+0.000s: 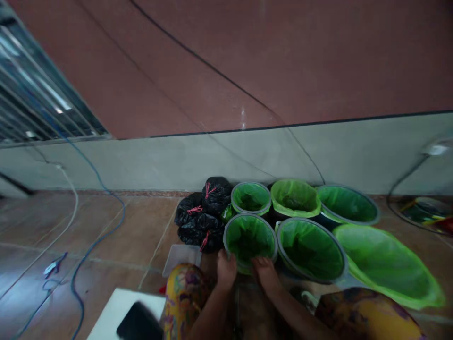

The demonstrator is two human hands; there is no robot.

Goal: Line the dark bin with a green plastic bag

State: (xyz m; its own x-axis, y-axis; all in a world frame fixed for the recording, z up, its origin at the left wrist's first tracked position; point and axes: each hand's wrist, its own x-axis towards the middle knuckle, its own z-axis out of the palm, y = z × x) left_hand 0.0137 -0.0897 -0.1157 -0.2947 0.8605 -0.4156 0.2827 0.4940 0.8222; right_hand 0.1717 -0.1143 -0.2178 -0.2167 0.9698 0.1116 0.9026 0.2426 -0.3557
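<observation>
Head view: a cluster of round containers lined with green plastic bags stands on the tiled floor (106, 236) against the wall, packed rim to rim, probably so that all stay within arm's reach of the seated person. Largest, far to the right of the fingers, is a wide green-lined basin (387, 264); beyond the fingertips sit three lined buckets in a back row. Nearest, the grey-rimmed bucket (250, 238) meets both hands at its near edge. It stands upright, its bright green liner folded over the rim and sagging inside, the bottom in shadow. The left hand (226, 270) rests on the rim with fingers curled over it, seemingly gripping liner and edge together; the right hand (266, 275) lies beside it, fingers spread flat on the rim, pinching nothing clearly. Left of the fingers, knotted black bags (201, 215) with pink ties are heaped together. A clear plastic lid (181, 259) lies just beside the left wrist.
</observation>
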